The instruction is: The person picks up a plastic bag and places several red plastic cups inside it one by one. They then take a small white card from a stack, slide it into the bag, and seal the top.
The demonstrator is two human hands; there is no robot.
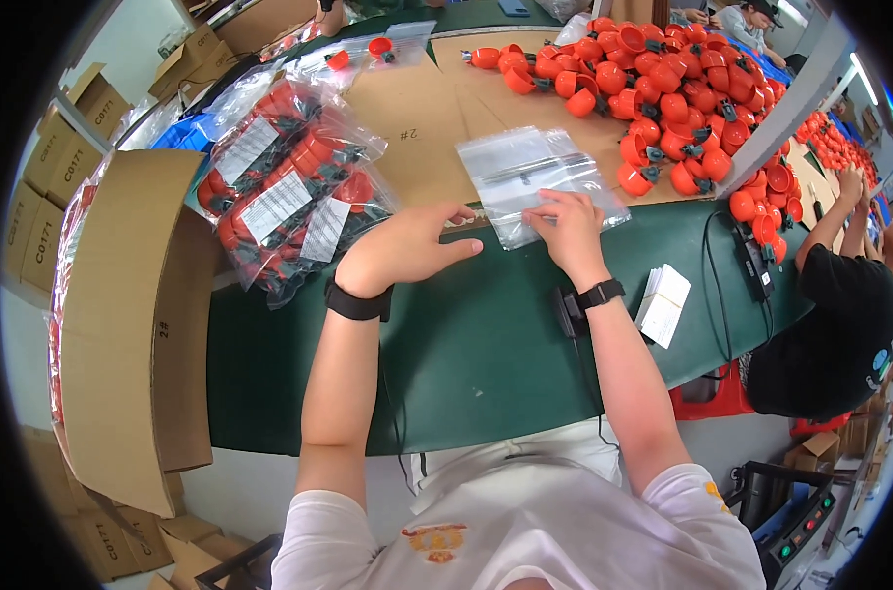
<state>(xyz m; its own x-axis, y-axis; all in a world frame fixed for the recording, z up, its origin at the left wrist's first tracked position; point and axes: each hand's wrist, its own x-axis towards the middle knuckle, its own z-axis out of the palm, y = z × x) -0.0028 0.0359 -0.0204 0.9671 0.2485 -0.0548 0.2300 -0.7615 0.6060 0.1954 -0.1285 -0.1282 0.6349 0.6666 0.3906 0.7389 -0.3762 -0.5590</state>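
A stack of clear zip plastic bags (510,177) lies on a cardboard sheet, overlapping the green table edge of that sheet. My right hand (569,231) is on its near right part, fingers curled with the tips pinching the top bag. To the left, my left hand (412,246) hovers with thumb and fingers apart and holds nothing. Just beyond it are filled clear bags (299,187) of red cup-shaped parts with dark green fittings, each bearing a white label. A large heap of loose red cup-shaped parts (662,88) spreads over the far right.
A tall cardboard box (122,324) stands at the left table edge. On the green table (466,364) lie a banded stack of white slips (664,305), a power strip (751,261) and cables. A grey post (790,103) rises at right, near a co-worker in black (830,324).
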